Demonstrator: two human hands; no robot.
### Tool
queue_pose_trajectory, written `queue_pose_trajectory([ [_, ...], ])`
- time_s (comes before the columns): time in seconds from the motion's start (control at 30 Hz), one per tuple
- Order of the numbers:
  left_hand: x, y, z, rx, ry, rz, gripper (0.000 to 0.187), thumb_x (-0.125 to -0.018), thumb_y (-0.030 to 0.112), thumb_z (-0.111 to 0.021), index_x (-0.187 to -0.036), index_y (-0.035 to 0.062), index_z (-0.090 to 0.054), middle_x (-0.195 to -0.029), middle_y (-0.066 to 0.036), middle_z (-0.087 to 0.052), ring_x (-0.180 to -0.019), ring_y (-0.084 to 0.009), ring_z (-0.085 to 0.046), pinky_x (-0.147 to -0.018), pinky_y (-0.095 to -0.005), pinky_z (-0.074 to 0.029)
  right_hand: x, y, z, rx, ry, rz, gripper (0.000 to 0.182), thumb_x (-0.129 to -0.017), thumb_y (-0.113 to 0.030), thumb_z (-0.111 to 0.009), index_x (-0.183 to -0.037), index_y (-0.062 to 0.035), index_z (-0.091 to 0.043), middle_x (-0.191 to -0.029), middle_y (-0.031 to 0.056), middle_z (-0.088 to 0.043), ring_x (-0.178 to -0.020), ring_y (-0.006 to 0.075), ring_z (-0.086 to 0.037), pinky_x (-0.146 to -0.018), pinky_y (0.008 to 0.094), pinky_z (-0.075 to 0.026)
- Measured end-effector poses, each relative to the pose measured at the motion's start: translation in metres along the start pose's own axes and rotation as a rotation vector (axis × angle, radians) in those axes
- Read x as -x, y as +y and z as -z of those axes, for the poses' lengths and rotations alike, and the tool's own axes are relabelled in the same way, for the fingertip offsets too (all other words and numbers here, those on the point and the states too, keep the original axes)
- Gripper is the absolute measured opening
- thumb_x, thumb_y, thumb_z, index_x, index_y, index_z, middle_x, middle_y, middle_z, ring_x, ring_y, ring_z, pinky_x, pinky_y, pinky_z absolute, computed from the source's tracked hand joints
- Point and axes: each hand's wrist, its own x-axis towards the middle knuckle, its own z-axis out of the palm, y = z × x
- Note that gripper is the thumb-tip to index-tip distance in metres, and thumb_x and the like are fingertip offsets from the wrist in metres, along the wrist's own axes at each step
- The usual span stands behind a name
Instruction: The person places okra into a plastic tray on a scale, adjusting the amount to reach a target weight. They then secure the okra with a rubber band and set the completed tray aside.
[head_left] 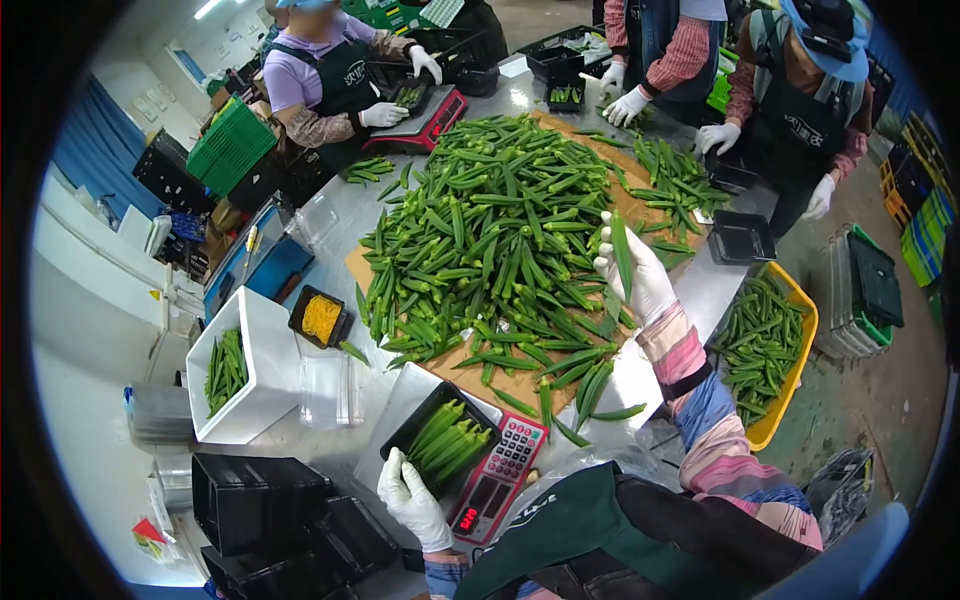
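A big heap of green okra [490, 220] covers brown paper on the metal table. My right hand [640, 275], in a white glove, holds up one okra pod [621, 255] at the heap's right side. At the lower left, my gloved left hand [412, 500] touches the near left edge of a black tray [403, 436]; its fingers are partly bent and partly hidden by the tray. Several okra pods lie side by side in that tray. Under it is a red and white scale [508, 455] with a lit red display.
To the left stand a white bin [273, 385] with okra and a small black tray of yellow pieces [321, 318]. Stacked black trays [255, 500] lie lower left. A yellow crate [802, 350] of okra is at right. Co-workers in gloves stand across the table.
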Motion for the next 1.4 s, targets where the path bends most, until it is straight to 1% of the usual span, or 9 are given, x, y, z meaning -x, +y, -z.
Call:
queue_pose_trajectory([
  [0.17,0.003,0.007,0.011,0.017,0.052,-0.012,0.027,-0.099,0.008,-0.061,-0.124,0.0019,-0.068,-0.122,-0.011,-0.067,-0.117,-0.0240,-0.058,-0.104,-0.0374,-0.042,0.024,0.013,-0.019,0.085,0.078,-0.118,0.046,-0.110,-0.040,-0.039,-0.134,-0.0042,-0.055,-0.099,0.0003,-0.060,-0.081,0.0112,-0.055,-0.074,0.0273,-0.050],
  [0.3,0.009,0.013,0.013,0.029,0.052,-0.038,0.027,-0.099,0.008,-0.060,-0.124,0.0016,-0.068,-0.123,-0.011,-0.067,-0.117,-0.0239,-0.058,-0.104,-0.0371,-0.042,0.049,0.053,-0.017,0.740,0.184,-0.230,0.040,-0.103,-0.039,-0.054,-0.116,-0.0028,-0.067,-0.090,0.0045,-0.065,-0.085,0.0165,-0.062,-0.074,0.0327,-0.051],
  [0.43,0.020,0.030,0.007,0.155,0.017,-0.010,0.028,-0.101,0.006,-0.058,-0.127,0.0001,-0.065,-0.124,-0.012,-0.065,-0.116,-0.0228,-0.059,-0.103,-0.0358,-0.045,0.078,0.113,-0.018,1.614,-0.123,0.469,0.031,-0.087,-0.032,-0.069,-0.105,-0.0078,-0.073,-0.094,0.0151,-0.067,-0.094,0.0347,-0.063,-0.082,0.0432,-0.051],
  [0.73,0.040,0.110,-0.013,0.263,-0.241,-0.291,0.040,-0.102,0.004,-0.055,-0.141,-0.0016,-0.052,-0.131,-0.016,-0.058,-0.118,-0.0278,-0.059,-0.102,-0.0361,-0.047,0.159,0.150,-0.111,0.999,-0.349,0.099,0.031,-0.087,-0.031,-0.069,-0.104,-0.0053,-0.067,-0.091,0.0120,-0.064,-0.084,0.0271,-0.066,-0.076,0.0381,-0.053],
  [0.9,0.032,0.067,-0.019,0.216,-0.438,-0.300,0.034,-0.102,0.005,-0.055,-0.136,-0.0012,-0.056,-0.126,-0.016,-0.057,-0.109,-0.0256,-0.060,-0.097,-0.0378,-0.049,0.175,0.152,-0.093,0.959,-0.420,0.022,0.034,-0.087,-0.030,-0.069,-0.106,-0.0026,-0.067,-0.092,0.0122,-0.068,-0.083,0.0268,-0.068,-0.076,0.0364,-0.054],
  [1.03,0.016,0.063,-0.018,0.383,-0.420,-0.086,0.036,-0.100,0.000,-0.051,-0.136,-0.0027,-0.055,-0.123,-0.014,-0.061,-0.109,-0.0212,-0.062,-0.094,-0.0333,-0.052,0.181,0.138,-0.067,0.991,-0.336,-0.036,0.033,-0.089,-0.028,-0.066,-0.113,-0.0049,-0.069,-0.094,0.0117,-0.073,-0.086,0.0264,-0.071,-0.078,0.0362,-0.054],
  [1.1,-0.001,0.043,-0.012,0.053,-0.386,-0.127,0.037,-0.097,-0.002,-0.053,-0.134,-0.0031,-0.057,-0.119,-0.013,-0.063,-0.107,-0.0192,-0.062,-0.093,-0.0325,-0.052,0.186,0.127,-0.046,0.982,-0.245,-0.008,0.031,-0.091,-0.027,-0.064,-0.111,-0.0048,-0.069,-0.094,0.0123,-0.074,-0.086,0.0275,-0.071,-0.079,0.0365,-0.054],
  [1.3,-0.023,-0.012,-0.018,-0.145,-0.494,-0.066,0.039,-0.094,-0.002,-0.057,-0.133,-0.0036,-0.058,-0.126,-0.017,-0.060,-0.108,-0.0239,-0.061,-0.096,-0.0342,-0.050,0.196,0.094,0.011,1.070,-0.021,-0.091,0.027,-0.093,-0.022,-0.060,-0.113,-0.0062,-0.069,-0.097,0.0148,-0.074,-0.083,0.0298,-0.071,-0.079,0.0377,-0.055],
  [1.4,-0.028,-0.022,-0.023,-0.119,-0.534,-0.108,0.038,-0.092,-0.001,-0.059,-0.131,-0.0045,-0.060,-0.122,-0.019,-0.064,-0.108,-0.0261,-0.061,-0.097,-0.0368,-0.048,0.202,0.071,0.020,0.946,0.093,-0.202,0.029,-0.097,-0.023,-0.058,-0.116,-0.0047,-0.069,-0.094,0.0112,-0.074,-0.080,0.0228,-0.070,-0.076,0.0335,-0.055],
])
